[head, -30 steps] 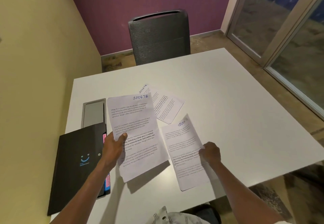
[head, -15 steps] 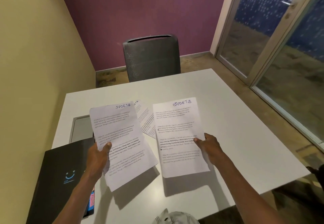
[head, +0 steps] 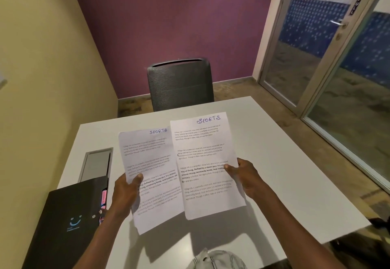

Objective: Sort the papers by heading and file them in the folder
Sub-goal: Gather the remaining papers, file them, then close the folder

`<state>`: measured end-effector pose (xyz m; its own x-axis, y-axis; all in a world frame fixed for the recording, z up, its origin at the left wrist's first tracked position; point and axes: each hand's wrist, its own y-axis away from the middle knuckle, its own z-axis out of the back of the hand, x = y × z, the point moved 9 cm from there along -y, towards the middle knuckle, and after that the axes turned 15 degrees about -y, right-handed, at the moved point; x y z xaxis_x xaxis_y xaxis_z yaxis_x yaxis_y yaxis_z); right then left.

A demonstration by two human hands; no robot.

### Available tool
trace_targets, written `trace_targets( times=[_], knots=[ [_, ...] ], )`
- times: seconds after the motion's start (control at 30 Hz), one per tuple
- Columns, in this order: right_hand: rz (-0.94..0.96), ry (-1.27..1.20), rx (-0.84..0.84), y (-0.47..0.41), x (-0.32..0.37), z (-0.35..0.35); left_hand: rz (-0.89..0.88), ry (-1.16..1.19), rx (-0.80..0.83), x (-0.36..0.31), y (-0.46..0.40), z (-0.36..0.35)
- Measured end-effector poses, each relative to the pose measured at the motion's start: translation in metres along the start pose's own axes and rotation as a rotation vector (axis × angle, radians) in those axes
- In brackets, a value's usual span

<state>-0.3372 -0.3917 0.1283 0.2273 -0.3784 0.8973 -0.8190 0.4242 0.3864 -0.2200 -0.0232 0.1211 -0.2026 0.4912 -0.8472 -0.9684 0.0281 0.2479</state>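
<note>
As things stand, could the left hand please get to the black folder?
Probably, but not freely: the left hand grips a SPORTS sheet and hangs right beside the black folder with nothing between them. It would likely need to hand off the sheet first.

Two SPORTS sheets point(head: 152, 163) point(head: 205, 152), one black folder point(head: 69, 216), one chair point(head: 180, 83)

Plenty of bare white table point(head: 285, 174) right of the black folder point(head: 63, 222), out to the far and right edges. Blocking the middle: two sheets held up side by side point(head: 202, 163). Just behind the folder sits a grey recessed panel point(head: 96, 163); the chair point(head: 181, 83) stands past the far edge.
</note>
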Motion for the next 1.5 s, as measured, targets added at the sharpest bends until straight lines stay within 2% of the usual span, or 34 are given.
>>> trace_targets(
  times=[0.27,0.43,0.57,0.67,0.77,0.9,1.03,1.17,1.23,1.37,1.5],
  knots=[
    [-0.009,0.029,0.096,0.004,0.002,-0.023,-0.082,0.016,0.076,-0.037,0.019,-0.029],
    [0.070,0.199,0.096,0.008,0.010,-0.042,-0.072,0.122,0.174,-0.053,0.027,-0.052],
    [0.144,0.348,0.038,0.005,0.017,-0.051,0.004,0.267,0.240,-0.057,0.029,-0.067],
    [0.128,0.339,0.053,0.002,0.021,-0.055,0.026,0.339,0.307,-0.062,0.028,-0.076],
    [0.088,0.246,0.106,0.001,0.018,-0.061,0.016,0.253,0.335,-0.065,0.029,-0.080],
    [0.104,0.277,0.079,-0.006,0.011,-0.065,0.083,0.195,0.248,-0.050,0.018,-0.078],
    [0.129,0.252,0.038,-0.012,0.003,-0.068,0.142,0.380,0.215,-0.053,0.012,-0.073],
    [0.190,0.234,0.046,-0.016,0.003,-0.081,-0.127,0.094,0.129,-0.065,-0.001,-0.054],
    [0.237,0.225,0.051,-0.017,0.006,-0.089,-0.193,-0.014,0.029,-0.063,-0.005,-0.046],
    [0.257,0.189,0.062,-0.019,-0.002,-0.098,-0.178,-0.101,-0.174,-0.059,0.000,-0.034],
    [0.227,0.209,0.100,-0.022,-0.024,-0.097,-0.142,-0.105,-0.213,-0.038,0.011,-0.042]
  ],
)
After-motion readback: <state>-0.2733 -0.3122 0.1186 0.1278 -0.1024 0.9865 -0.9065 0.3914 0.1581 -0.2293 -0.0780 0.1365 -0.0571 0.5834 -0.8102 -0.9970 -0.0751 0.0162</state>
